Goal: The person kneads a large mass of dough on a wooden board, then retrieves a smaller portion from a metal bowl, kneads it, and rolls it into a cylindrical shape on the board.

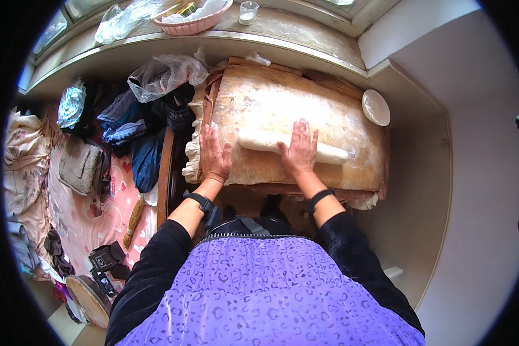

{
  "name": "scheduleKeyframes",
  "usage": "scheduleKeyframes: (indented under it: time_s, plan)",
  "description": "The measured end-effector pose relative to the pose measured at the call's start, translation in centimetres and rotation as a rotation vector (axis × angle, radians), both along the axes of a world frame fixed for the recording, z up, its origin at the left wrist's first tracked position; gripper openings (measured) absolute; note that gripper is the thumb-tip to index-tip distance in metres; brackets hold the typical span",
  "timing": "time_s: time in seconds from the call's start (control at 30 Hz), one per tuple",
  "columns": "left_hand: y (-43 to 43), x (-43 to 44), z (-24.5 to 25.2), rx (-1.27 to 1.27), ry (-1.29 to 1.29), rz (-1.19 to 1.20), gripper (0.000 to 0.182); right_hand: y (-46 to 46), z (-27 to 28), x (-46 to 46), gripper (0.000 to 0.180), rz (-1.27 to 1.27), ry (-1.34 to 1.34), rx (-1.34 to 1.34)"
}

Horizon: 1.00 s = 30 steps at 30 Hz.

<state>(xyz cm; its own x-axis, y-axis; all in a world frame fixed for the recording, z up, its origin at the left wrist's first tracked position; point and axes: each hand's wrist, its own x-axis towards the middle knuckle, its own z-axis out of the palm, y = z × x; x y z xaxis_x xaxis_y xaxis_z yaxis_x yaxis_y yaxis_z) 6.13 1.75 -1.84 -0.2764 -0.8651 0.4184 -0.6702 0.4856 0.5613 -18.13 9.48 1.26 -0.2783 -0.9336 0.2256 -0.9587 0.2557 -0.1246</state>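
A thick roll of pale dough (259, 142) lies slantwise on a worn, flour-dusted wooden board (259, 95). My right hand (300, 149) rests palm down across the middle of the roll, fingers pointing away from me, thumb out to the left. Over the left edge of the board is my left hand (215, 153), flat with its fingers extended and thumb apart, holding nothing. It is left of the dough and does not touch it. Whether it touches the board cannot be told. Both wrists bear black straps.
A white bowl (376, 107) stands at the board's far right corner, near the wall. The window sill holds a pink basket (190, 27) and a glass with white contents (248, 13). Left are a clear plastic bag (166, 78), folded clothes and a straw brush (133, 222) on a bed.
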Motion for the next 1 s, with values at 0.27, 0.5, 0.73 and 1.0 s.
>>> scheduleKeyframes:
  time_s: [0.27, 0.5, 0.73, 1.0]
  plan:
    - [7.9, -7.2, 4.0, 0.013, 0.109, -0.738, 0.072, 9.4, -2.1, 4.0, 0.067, 0.095, 0.019, 0.092]
    - [7.2, -15.1, 4.6, 0.064, -0.146, -0.617, 0.072, 4.2, -3.0, 0.1, 0.064, 0.105, 0.067, 0.142]
    - [-0.4, -21.0, 4.0, 0.086, -0.197, -0.374, 0.070, -4.6, -1.0, -5.7, 0.063, 0.132, -0.100, 0.257]
    - [-4.6, -22.8, 3.8, 0.043, -0.313, -0.342, 0.078, -7.2, 1.3, -8.0, 0.068, 0.066, -0.110, 0.269]
